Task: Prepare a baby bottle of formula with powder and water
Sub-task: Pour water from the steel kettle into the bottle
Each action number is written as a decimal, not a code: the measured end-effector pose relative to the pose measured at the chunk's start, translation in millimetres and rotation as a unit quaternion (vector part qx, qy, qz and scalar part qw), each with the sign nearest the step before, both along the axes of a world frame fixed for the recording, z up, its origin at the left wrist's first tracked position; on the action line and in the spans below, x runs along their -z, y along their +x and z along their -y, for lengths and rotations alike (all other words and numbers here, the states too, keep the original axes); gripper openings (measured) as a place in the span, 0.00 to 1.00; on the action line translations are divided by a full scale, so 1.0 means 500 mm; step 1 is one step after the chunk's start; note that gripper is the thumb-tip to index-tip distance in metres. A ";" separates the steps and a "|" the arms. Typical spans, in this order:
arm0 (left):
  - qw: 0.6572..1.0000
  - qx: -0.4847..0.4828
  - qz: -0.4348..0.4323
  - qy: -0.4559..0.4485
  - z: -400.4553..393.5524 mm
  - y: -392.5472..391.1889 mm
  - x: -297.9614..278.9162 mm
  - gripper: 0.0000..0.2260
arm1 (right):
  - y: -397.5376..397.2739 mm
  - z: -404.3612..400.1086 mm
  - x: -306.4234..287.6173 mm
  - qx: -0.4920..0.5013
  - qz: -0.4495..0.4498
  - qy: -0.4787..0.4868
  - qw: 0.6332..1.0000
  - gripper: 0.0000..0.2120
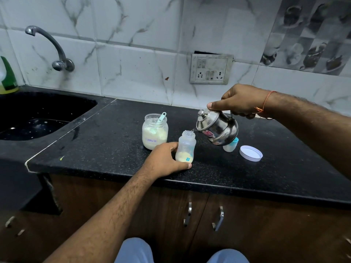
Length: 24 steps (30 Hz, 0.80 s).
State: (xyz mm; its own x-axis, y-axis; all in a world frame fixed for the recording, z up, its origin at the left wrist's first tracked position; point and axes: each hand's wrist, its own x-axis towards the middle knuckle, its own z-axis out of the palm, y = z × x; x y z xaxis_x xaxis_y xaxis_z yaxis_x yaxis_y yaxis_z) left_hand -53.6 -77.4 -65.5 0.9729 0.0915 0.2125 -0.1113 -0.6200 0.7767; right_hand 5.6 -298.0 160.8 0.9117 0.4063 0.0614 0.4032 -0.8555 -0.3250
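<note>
A clear baby bottle (186,146) stands open on the black counter (117,141) with pale powder in its bottom. My left hand (164,159) grips the bottle low from its left side. My right hand (240,100) holds a steel kettle (218,128) by its handle, thumb on the lid. The kettle is tilted left, its spout just over the bottle's mouth. Behind the bottle stands an open glass jar of formula (154,132) with a teal scoop (161,116) inside.
The bottle's teal-ringed nipple cap (231,146) sits behind the kettle, and a white jar lid (250,153) lies to its right. A black sink (36,114) with a tap (57,52) lies at the left. A wall socket (210,69) is behind.
</note>
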 end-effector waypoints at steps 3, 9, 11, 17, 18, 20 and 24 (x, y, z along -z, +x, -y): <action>1.000 0.004 0.001 -0.004 -0.001 0.001 0.002 0.25 | -0.002 -0.003 -0.003 -0.001 0.010 -0.009 1.000 0.26; 1.000 0.005 0.003 -0.010 -0.001 -0.001 0.002 0.29 | -0.001 -0.006 -0.007 -0.011 0.021 -0.016 1.000 0.26; 1.000 0.005 0.004 -0.012 -0.001 0.001 0.004 0.29 | -0.004 -0.008 -0.009 -0.015 0.024 -0.023 0.999 0.26; 1.000 0.000 0.004 -0.002 -0.003 0.005 0.005 0.24 | -0.008 -0.016 -0.012 -0.021 0.028 -0.035 0.999 0.26; 1.000 0.000 0.005 -0.001 -0.003 0.005 0.005 0.24 | -0.007 -0.017 -0.013 -0.021 0.028 -0.034 0.999 0.26; 1.000 0.001 0.003 0.001 -0.003 0.006 0.005 0.25 | -0.008 -0.018 -0.015 -0.021 0.028 -0.034 0.999 0.26; 1.000 -0.002 0.001 0.004 -0.003 0.006 0.004 0.25 | -0.012 -0.023 -0.017 -0.025 0.040 -0.046 0.998 0.25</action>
